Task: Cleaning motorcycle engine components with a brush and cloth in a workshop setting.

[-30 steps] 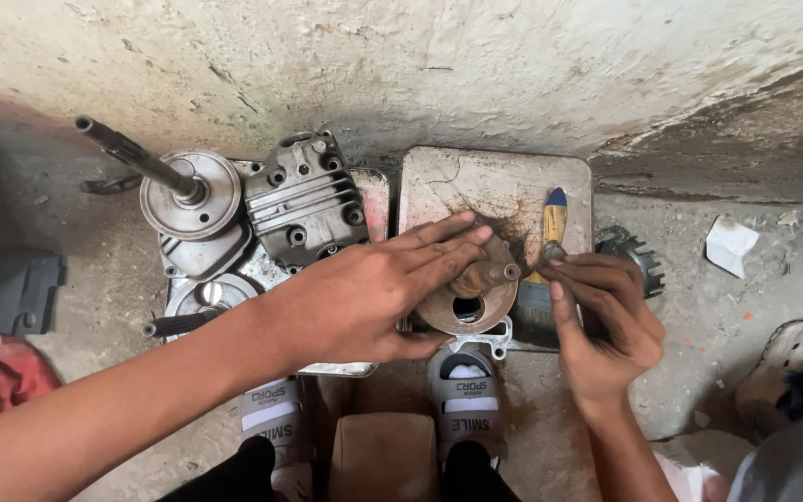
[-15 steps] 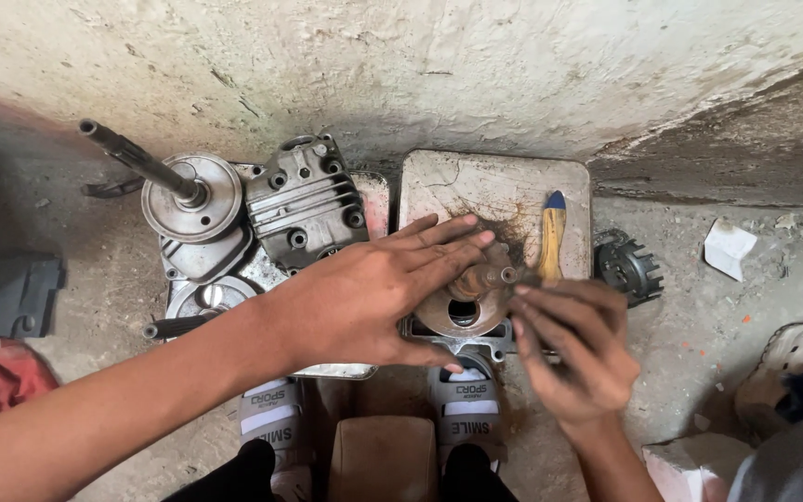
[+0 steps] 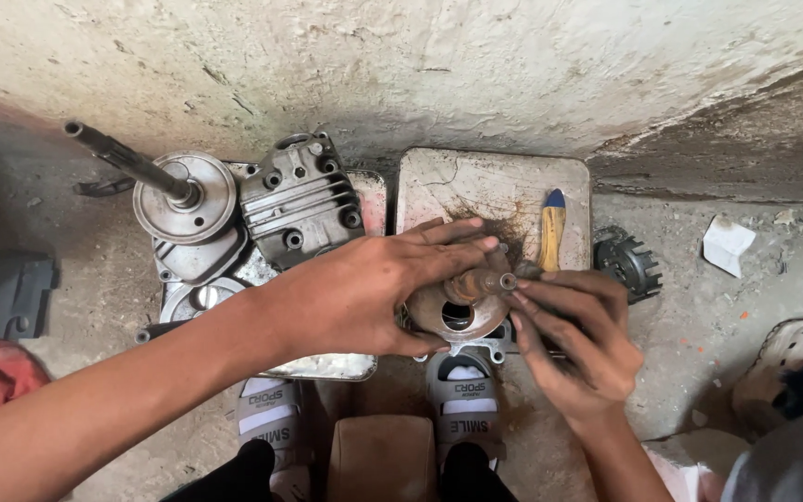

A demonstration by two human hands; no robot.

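The left hand (image 3: 364, 297) lies flat over a rusty round metal disc with a short shaft (image 3: 462, 302), fingers stretched across its upper edge and thumb curled under the near side, so its grip is pressed down on the part rather than wrapped round it. The disc sits on a silver casing piece (image 3: 476, 351) at the front of a worn square metal tray (image 3: 476, 186) on the floor, just ahead of the person's sandalled foot (image 3: 462, 400).

The right hand (image 3: 573, 339) comes in from the right with fingertips gathered at the tip of the shaft. The grip is pinched together there, but whether a small piece sits between the fingers cannot be told.

As for progress: the work looks to be in the middle. The engine is already apart, with a finned grey cylinder head (image 3: 299, 200) and a crank wheel on a long shaft (image 3: 183, 195) laid out on a second tray at the left, well clear of the hands. A yellow-handled tool (image 3: 551, 232) lies unused on the tray just above the right hand, and a dark toothed gear (image 3: 629, 263) rests on the floor beside it. The disc and shaft remain seated on the casing, not yet lifted free.
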